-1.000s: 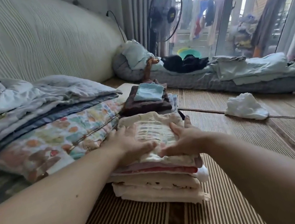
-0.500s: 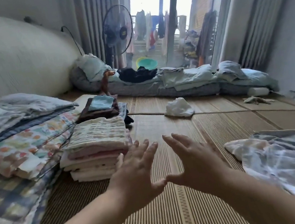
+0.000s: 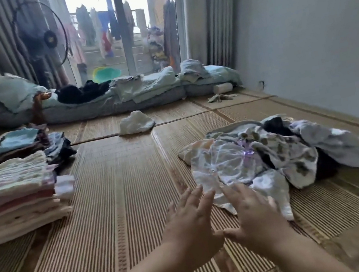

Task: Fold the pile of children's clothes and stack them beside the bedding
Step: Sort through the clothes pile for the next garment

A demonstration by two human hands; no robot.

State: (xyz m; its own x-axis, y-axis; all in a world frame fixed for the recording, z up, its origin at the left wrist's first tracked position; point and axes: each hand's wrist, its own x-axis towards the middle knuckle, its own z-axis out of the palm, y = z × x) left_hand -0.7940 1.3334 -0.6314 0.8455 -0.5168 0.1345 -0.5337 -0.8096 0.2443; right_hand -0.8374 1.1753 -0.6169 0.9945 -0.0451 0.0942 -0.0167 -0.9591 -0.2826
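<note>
Away from the folded stack [image 3: 14, 196] at far left, my left hand [image 3: 191, 220] and right hand [image 3: 252, 214] had swung, fingers straight and empty, to the near edge of the loose clothes pile [image 3: 272, 153].

Single head view, low and close above the woven mat [image 3: 121, 194]; faces the window [image 3: 104, 17].

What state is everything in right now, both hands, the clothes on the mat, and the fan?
Neat stack of pastel clothes, folded, squared.
Loose pile of patterned white clothes, unfolded, tangled.
Left hand, open, fingers spread, holding nothing.
Right hand, open, at that pile's near edge.
Small white cloth, crumpled.
Black pedestal fan, running or not cannot be told.
</note>
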